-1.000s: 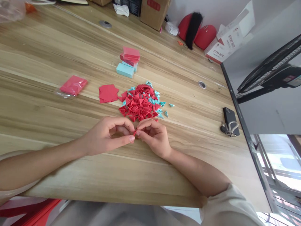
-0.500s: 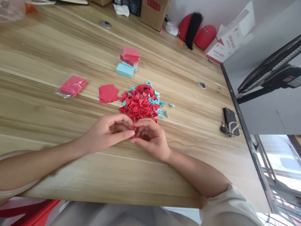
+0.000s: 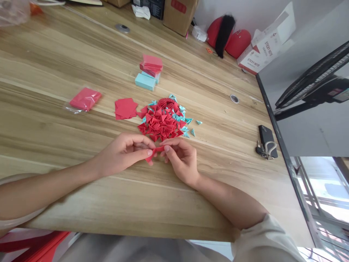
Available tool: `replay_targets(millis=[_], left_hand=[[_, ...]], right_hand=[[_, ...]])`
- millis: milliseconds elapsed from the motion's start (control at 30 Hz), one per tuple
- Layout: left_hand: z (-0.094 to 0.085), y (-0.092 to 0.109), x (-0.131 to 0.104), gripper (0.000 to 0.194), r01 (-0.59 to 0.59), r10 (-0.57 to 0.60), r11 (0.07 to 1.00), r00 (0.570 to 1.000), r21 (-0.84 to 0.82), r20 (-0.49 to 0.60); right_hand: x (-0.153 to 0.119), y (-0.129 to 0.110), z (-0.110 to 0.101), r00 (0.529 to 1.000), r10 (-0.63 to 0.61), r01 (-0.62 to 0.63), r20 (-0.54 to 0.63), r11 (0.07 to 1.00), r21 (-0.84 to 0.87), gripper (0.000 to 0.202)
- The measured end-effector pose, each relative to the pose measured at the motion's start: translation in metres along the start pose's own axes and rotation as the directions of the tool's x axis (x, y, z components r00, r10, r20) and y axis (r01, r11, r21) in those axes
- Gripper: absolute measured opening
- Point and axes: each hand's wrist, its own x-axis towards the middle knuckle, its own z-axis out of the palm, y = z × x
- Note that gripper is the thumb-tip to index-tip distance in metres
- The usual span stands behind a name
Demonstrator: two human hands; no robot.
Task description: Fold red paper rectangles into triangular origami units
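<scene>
A small red folded paper [image 3: 150,157] is pinched between my two hands above the table's near part. My left hand [image 3: 128,151] grips its left side between thumb and fingers. With thumb and forefinger, my right hand [image 3: 182,159] holds its right end. Just beyond my fingertips lies a heap of red folded paper triangles [image 3: 163,122], with light blue folded triangles [image 3: 188,120] around its edges. A ring of red folded pieces [image 3: 167,104] sits at the heap's far side. Loose red paper sheets [image 3: 125,108] lie to the left of the heap.
A bagged red paper pack [image 3: 85,99] lies on the left. Light blue paper stacks [image 3: 145,81] and red paper stacks [image 3: 152,62] are farther back. A black case [image 3: 267,135] with keys [image 3: 263,151] lies right. Cardboard box [image 3: 178,16] and sticky note box [image 3: 257,54] stand at the back.
My right hand has shifted slightly right and its thumb now presses on the red paper's right end. The paper, mostly hidden edge-on before, now shows as a strip spanning both hands.
</scene>
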Motion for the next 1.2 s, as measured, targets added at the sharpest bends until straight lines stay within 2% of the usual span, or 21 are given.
replay_targets(millis=[267, 567, 767, 833, 933, 1100, 1200], left_hand=[[-0.004, -0.002, 0.003, 0.017, 0.006, -0.007, 1.0, 0.995, 0.01, 0.102], [-0.005, -0.013, 0.005, 0.018, 0.107, -0.075, 0.976, 0.984, -0.192, 0.164], [-0.003, -0.014, 0.007, 0.016, 0.138, -0.101, 0.944, 0.985, -0.299, 0.138], [-0.003, -0.012, 0.006, 0.014, 0.118, -0.087, 0.938, 0.99, -0.325, 0.109], [-0.002, -0.008, 0.005, 0.009, 0.055, -0.036, 0.964, 0.996, -0.26, 0.075], [0.0, -0.004, 0.004, 0.015, 0.017, -0.001, 0.979, 0.997, -0.201, 0.077], [0.001, -0.005, 0.003, 0.013, -0.028, 0.038, 0.986, 0.998, -0.166, 0.056]], right_hand=[[0.0, 0.0, 0.002, 0.997, 0.074, -0.074, 0.006, 0.997, 0.035, 0.016], [-0.001, 0.0, 0.003, 0.999, 0.043, -0.043, -0.021, 0.999, -0.008, 0.017], [-0.001, -0.001, 0.002, 0.998, 0.054, -0.053, -0.027, 0.998, 0.022, 0.016], [0.0, -0.002, 0.002, 0.998, 0.059, -0.058, -0.029, 0.998, 0.031, 0.015], [0.0, -0.005, 0.002, 0.997, 0.07, -0.069, -0.027, 0.997, 0.036, 0.015], [0.0, -0.005, 0.002, 0.997, 0.072, -0.07, -0.027, 0.996, 0.058, 0.013], [0.0, -0.002, 0.002, 0.997, 0.075, -0.072, -0.033, 0.993, 0.089, 0.013]])
